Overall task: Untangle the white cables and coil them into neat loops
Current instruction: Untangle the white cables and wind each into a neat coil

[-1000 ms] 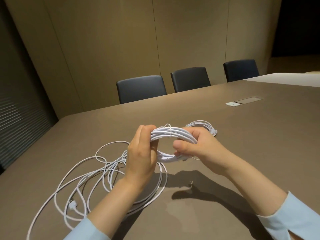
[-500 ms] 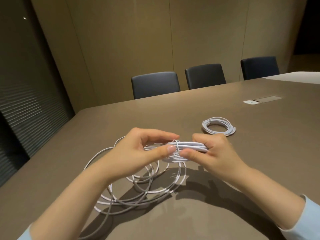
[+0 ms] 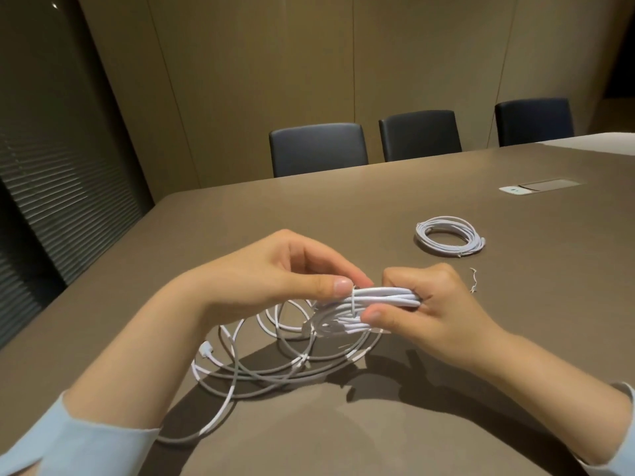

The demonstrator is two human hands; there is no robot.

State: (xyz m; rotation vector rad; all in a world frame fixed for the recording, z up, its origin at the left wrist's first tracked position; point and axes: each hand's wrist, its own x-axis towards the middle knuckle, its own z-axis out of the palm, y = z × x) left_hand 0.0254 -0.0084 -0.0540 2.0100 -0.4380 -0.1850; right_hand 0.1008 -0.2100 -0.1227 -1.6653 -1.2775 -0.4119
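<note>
Loose tangled cables (image 3: 268, 365) lie on the table (image 3: 515, 338) just under the held coil (image 3: 374, 302). Right hand (image 3: 426, 304) grips that coil; left hand (image 3: 275, 276) pinches its thin tie (image 3: 353, 300). If the tie slips, loops likely spring loose. Finished coil (image 3: 449, 237) sits beyond.

Meeting room: long table (image 3: 446, 424), row of chairs (image 3: 318, 149), panelled walls (image 3: 275, 63).
</note>
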